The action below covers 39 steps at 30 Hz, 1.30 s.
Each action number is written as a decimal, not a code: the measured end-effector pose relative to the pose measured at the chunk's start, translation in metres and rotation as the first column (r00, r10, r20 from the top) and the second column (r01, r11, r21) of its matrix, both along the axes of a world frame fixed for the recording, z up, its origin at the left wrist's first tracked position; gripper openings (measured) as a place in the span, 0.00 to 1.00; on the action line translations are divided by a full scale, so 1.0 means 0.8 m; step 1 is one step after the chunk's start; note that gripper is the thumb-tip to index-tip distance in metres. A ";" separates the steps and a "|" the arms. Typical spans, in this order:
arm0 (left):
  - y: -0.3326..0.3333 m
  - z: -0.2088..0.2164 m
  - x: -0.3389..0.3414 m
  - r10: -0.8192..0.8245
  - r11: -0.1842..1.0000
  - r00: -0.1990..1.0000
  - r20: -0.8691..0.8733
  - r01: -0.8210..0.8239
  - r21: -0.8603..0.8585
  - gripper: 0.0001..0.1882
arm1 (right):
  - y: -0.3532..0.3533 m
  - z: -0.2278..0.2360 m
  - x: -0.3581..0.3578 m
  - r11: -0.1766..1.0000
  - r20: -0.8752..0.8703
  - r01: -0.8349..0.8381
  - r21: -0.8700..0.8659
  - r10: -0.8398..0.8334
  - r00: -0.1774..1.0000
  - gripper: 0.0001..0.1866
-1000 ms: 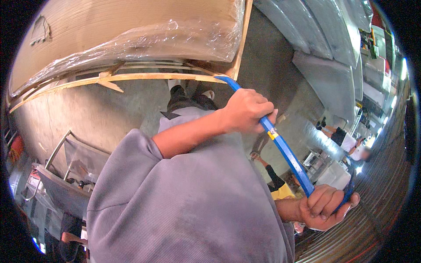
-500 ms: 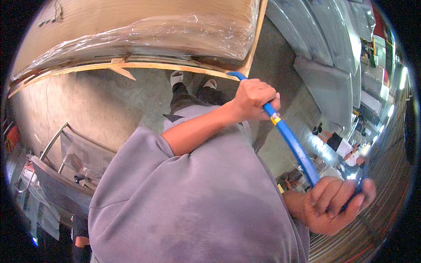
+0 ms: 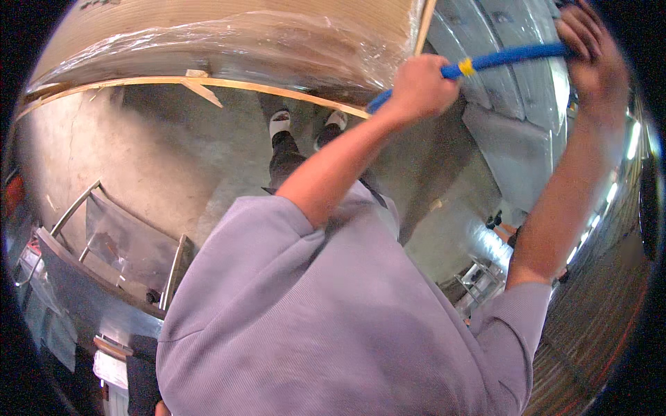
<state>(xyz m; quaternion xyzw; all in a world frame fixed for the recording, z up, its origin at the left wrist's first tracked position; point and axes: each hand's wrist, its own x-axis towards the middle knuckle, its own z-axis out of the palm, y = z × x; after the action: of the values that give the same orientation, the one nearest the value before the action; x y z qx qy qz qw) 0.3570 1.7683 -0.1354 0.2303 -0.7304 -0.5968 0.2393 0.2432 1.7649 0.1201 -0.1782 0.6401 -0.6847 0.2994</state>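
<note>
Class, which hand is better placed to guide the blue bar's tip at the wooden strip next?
Probably the left hand: it holds the blue bar near the wooden strip, while the right hand holds the far end.

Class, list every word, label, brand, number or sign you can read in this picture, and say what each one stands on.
There is no text that can be read.
Blue bar: its yellow band is too blurred to show any lettering.
White item at lower left: too small and blurred to read.
</note>
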 end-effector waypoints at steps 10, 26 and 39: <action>0.082 -0.002 0.067 0.010 0.958 0.908 -0.420 -0.129 -0.257 0.17 | 0.221 0.001 0.170 0.911 -0.104 -0.113 -0.396 0.077 0.992 0.20; 0.146 -0.026 0.129 -0.724 0.519 0.676 -0.133 0.407 -0.752 0.14 | 0.466 -0.184 0.388 0.647 0.001 0.429 -0.631 -0.552 0.834 0.11; 0.091 0.029 0.126 -0.831 0.520 0.529 -0.171 0.630 -0.577 0.12 | 0.377 -0.061 0.372 0.767 -0.209 0.229 -0.600 -0.426 0.880 0.26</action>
<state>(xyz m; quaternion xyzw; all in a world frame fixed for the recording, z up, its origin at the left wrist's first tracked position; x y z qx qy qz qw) 0.4576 1.8408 -0.1124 -0.3079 -0.8003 -0.4901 0.1564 0.5411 2.0666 0.0711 -0.2544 0.4741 -0.8429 -0.0047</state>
